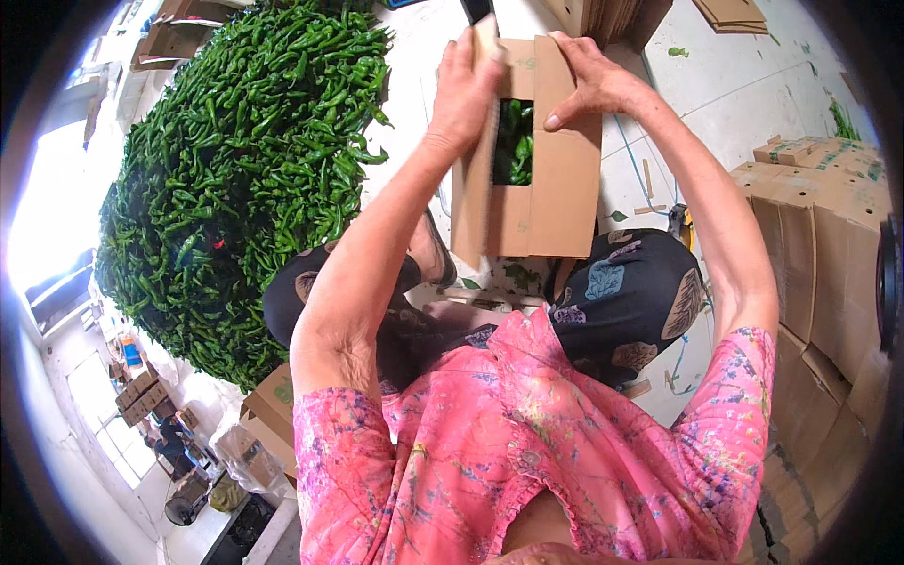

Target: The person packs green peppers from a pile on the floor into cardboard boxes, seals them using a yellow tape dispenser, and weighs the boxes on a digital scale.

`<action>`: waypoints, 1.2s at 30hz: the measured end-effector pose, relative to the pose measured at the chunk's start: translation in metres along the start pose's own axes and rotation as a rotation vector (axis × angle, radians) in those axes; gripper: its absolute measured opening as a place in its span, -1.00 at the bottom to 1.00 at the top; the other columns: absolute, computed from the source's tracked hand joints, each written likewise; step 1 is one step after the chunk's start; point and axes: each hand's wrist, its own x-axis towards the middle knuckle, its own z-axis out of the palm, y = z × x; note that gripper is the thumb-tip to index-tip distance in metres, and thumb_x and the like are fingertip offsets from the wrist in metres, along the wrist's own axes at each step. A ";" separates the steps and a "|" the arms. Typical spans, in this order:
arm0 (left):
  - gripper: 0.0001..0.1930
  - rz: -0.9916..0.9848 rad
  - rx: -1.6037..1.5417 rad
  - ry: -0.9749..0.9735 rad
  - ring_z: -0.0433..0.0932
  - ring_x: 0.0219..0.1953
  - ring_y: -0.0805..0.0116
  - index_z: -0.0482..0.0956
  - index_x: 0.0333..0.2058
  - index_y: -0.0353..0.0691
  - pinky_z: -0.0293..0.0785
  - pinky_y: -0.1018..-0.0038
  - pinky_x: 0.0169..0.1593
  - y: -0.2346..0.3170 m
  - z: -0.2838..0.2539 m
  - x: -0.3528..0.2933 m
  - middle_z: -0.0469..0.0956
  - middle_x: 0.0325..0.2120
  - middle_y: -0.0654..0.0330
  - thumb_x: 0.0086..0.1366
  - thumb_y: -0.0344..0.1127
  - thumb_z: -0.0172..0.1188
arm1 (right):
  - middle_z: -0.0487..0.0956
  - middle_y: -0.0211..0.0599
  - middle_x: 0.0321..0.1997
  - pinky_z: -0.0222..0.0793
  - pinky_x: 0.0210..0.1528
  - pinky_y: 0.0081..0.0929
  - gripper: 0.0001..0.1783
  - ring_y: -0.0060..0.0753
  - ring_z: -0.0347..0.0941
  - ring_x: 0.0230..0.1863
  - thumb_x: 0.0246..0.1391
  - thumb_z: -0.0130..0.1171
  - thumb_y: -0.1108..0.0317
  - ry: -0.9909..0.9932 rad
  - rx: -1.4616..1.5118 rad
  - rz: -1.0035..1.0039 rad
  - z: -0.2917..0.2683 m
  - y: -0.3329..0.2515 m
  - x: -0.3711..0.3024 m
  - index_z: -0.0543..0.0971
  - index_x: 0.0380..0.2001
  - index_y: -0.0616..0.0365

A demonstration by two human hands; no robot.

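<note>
Between my knees a brown cardboard box [565, 212] has its top partly closed. Through the gap between its flaps, green chili peppers [515, 141] show inside. The left flap [478, 179] stands up, seen nearly edge-on. My left hand [461, 94], a little blurred, is closed around the far part of that flap. Folded inward, the right flap [565, 179] covers that side of the box. Over its far end lies my right hand [598, 83], fingers stretched toward the far edge and thumb spread apart on the cardboard.
To the left rises a large heap of green peppers [245, 160]. Stacked cardboard boxes [819, 245] stand close on the right. Flattened cardboard [734, 13] lies at the far right. Blue strapping [633, 151] and scraps lie on the pale floor [716, 104]. An open carton [273, 410] sits behind the heap.
</note>
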 end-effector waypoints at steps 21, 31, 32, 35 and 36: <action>-0.39 0.234 0.732 -0.047 0.31 0.17 -0.27 0.35 0.29 -0.13 0.38 -0.07 0.15 0.009 0.032 0.017 0.23 0.30 -0.24 0.43 0.14 0.00 | 0.23 0.26 0.31 0.28 0.36 -0.06 0.53 0.32 0.26 0.33 -0.55 0.63 -0.27 -0.065 -0.122 0.054 -0.009 -0.022 -0.019 0.04 0.41 0.28; -0.41 0.369 0.624 0.039 0.36 0.11 -0.22 0.43 0.20 -0.20 0.35 -0.03 0.15 -0.001 0.027 0.019 0.39 0.14 -0.19 0.40 0.12 0.07 | 0.26 0.20 0.28 0.30 0.33 -0.04 0.50 0.29 0.28 0.31 -0.53 0.64 -0.21 0.013 -0.207 0.135 0.000 -0.055 -0.032 0.06 0.39 0.33; -0.42 0.345 0.648 0.049 0.36 0.10 -0.22 0.43 0.19 -0.20 0.36 -0.03 0.14 -0.001 0.029 0.016 0.39 0.14 -0.18 0.40 0.12 0.07 | 0.27 0.20 0.28 0.30 0.33 -0.04 0.49 0.28 0.28 0.31 -0.52 0.64 -0.20 0.058 -0.201 0.120 0.003 -0.053 -0.034 0.06 0.39 0.33; -0.42 0.285 0.673 0.016 0.37 0.10 -0.21 0.43 0.19 -0.20 0.36 -0.03 0.12 0.003 0.035 0.015 0.41 0.12 -0.16 0.40 0.12 0.07 | 0.26 0.19 0.29 0.29 0.33 -0.03 0.50 0.28 0.27 0.32 -0.52 0.65 -0.20 0.017 -0.195 0.149 0.002 -0.051 -0.037 0.05 0.39 0.33; -0.42 0.287 0.656 0.020 0.37 0.10 -0.21 0.44 0.19 -0.20 0.36 -0.03 0.12 0.003 0.036 0.014 0.41 0.11 -0.16 0.40 0.12 0.07 | 0.26 0.19 0.29 0.29 0.33 -0.03 0.50 0.28 0.27 0.32 -0.52 0.65 -0.20 0.014 -0.190 0.151 0.003 -0.049 -0.038 0.05 0.39 0.33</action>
